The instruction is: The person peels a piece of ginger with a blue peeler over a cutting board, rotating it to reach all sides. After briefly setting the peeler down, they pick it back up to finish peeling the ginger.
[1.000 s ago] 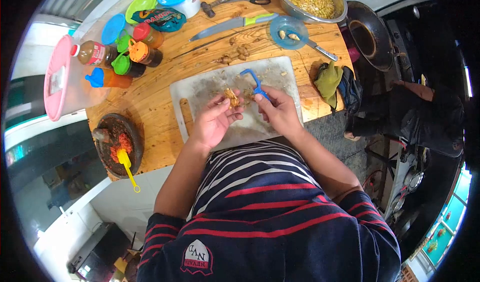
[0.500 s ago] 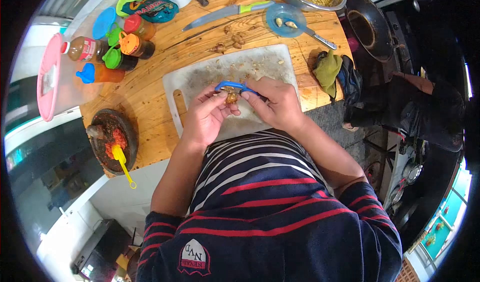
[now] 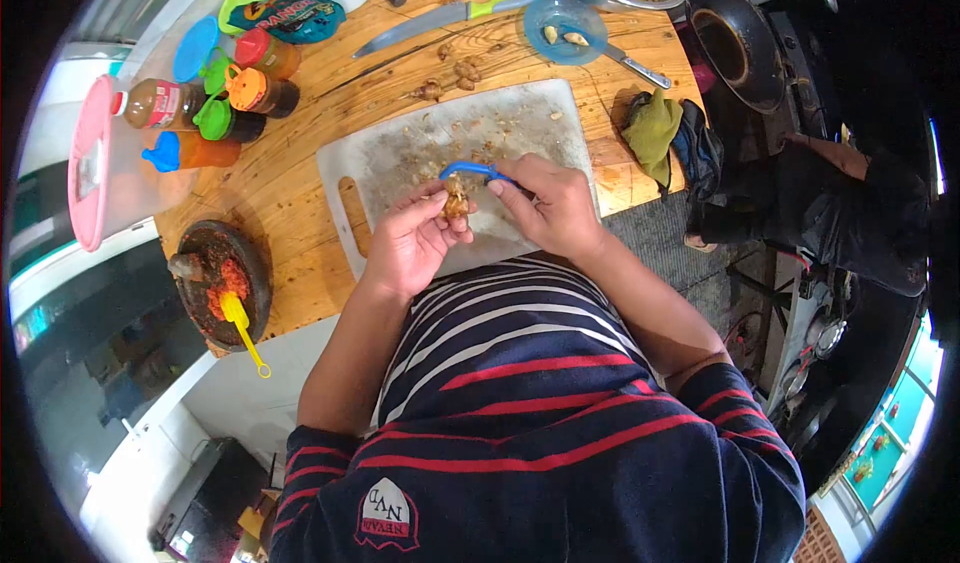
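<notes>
My left hand (image 3: 415,238) pinches a small knobby brown root, like ginger (image 3: 455,201), over the white cutting board (image 3: 380,163). My right hand (image 3: 550,203) grips a blue peeler (image 3: 470,168), its head just above the root; whether the blade touches cannot be made out. Peel scraps lie scattered over the board. Beyond its far edge sit several more brown root pieces (image 3: 465,73). A clear blue bowl (image 3: 570,51) holds two pale peeled pieces, with a knife (image 3: 637,66) against its right side.
A large green-handled knife (image 3: 420,30) lies at the back. Sauce bottles (image 3: 262,93) crowd the left, near a stone mortar (image 3: 255,253) with red paste and a yellow spatula (image 3: 236,313). A metal bowl (image 3: 640,3) is back right; a green cloth (image 3: 650,138) hangs at the right edge. Another person stands right.
The peeler head has shifted slightly up from the root, and the root is now more upright in my left fingers. The view has moved a little.
</notes>
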The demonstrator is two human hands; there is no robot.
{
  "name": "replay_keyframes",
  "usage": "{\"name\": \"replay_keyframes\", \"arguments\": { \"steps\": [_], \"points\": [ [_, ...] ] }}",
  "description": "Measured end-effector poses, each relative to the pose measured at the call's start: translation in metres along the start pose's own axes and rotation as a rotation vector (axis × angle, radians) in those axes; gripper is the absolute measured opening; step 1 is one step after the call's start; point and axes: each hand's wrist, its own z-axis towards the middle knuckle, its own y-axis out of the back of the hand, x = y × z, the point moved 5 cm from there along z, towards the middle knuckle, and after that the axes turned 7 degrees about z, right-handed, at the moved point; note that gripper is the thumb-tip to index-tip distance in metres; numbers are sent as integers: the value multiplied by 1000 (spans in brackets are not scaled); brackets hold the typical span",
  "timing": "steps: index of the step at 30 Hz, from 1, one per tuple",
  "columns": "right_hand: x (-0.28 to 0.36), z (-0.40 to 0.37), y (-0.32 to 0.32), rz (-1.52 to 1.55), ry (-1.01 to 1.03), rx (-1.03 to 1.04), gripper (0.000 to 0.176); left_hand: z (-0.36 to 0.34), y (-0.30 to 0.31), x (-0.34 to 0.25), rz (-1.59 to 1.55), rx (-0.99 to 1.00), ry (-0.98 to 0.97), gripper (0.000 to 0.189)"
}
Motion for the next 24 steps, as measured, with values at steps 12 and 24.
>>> {"name": "replay_keyframes", "arguments": {
  "steps": [12, 24],
  "points": [
    [-31, -17, -23, 461, -493, 24, 24, -2, -4, -3, 580, -242, -93, 30],
    [-30, -6, -37, 338, -461, 64, 21, 0, -17, -4, 1218, -323, -402, 26]
  ]
}}
